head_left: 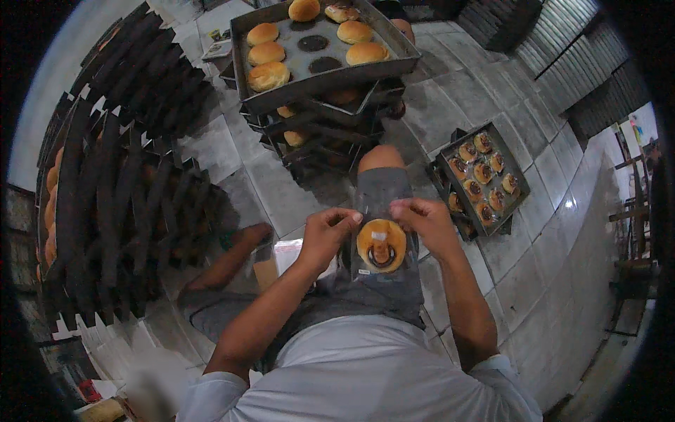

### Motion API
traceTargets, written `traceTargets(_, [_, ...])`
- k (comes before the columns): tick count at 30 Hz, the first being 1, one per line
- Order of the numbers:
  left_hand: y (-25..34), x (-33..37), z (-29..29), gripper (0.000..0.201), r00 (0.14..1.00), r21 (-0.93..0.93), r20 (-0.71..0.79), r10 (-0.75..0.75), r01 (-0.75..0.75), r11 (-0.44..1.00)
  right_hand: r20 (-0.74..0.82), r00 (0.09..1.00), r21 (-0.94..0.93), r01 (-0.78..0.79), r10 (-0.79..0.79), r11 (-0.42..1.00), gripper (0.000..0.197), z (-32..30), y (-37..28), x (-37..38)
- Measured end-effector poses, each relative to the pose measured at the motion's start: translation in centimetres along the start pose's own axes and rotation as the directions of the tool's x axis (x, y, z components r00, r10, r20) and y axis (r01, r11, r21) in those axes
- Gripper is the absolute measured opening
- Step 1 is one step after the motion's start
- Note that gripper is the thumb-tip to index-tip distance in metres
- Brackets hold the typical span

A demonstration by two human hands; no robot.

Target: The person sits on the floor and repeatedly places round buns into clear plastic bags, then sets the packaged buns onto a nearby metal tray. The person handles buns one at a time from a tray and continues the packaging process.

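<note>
Over my lap, a round golden bun [376, 257] with a dark ring on top sits inside a clear plastic bag [383, 276]. Thumb and fingers of my left hand [329, 235] pinch the bag's upper left edge. At its upper right edge, my right hand [427, 221] also grips the plastic between closed fingers. The bun hangs just below both hands, and a pale patch shows on its front. Beside my left forearm lies a stack of clear plastic bags [287, 254], partly hidden by that arm.
Ahead, a metal tray [337, 83] of plain buns tops a pile of trays. To the right, another tray [508, 153] holds several wrapped buns on the tiled floor [541, 98]. Tall stacks of dark trays [116, 204] stand at left. Corrugated metal sheets [569, 39] are at far right.
</note>
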State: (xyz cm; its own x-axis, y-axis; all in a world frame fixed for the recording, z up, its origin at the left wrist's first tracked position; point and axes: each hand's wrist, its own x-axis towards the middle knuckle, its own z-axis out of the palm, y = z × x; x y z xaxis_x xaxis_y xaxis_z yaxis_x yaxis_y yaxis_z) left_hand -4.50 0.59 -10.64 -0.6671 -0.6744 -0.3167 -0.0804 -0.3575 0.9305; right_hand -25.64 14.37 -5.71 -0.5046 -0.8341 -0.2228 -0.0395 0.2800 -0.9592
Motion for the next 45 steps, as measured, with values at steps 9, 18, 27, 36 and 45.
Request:
traceTargets(9, [3.7,-0.7,-2.8,0.014,0.995,-0.282,-0.096,-0.02,-0.008,0.96,-0.031,0.964,0.461,-0.22,0.263,0.86,0.019,0.0,-1.6,-0.6])
traceTargets(18, [-2.9,-8.6,-1.4,0.005,0.948,-0.015,-0.067,-0.312,0.312,0.95,-0.041,0.918,0.176,-0.383,0.395,0.907,0.017,-0.6,2.4,-8.4])
traceTargets(27, [-3.2,-7.0,-0.1,0.027,0.997,0.563,0.083,0.007,-0.052,0.825,-0.316,0.947,-0.311,-0.047,-0.057,0.949,0.024,-2.1,9.5,-5.8])
traceTargets(36, [-3.1,-7.2,-2.2,0.023,0.978,0.257,-0.142,0.151,-0.111,0.96,0.2,0.963,-0.402,0.248,-0.18,0.881,0.048,8.0,-3.1,-0.9])
traceTargets(45, [-8.7,-11.3,-9.4,0.039,0.886,0.985,0.168,0.432,-0.167,-0.04,0.416,0.538,-0.684,0.716,-0.733,0.137,0.045,4.0,-21.2,25.0])
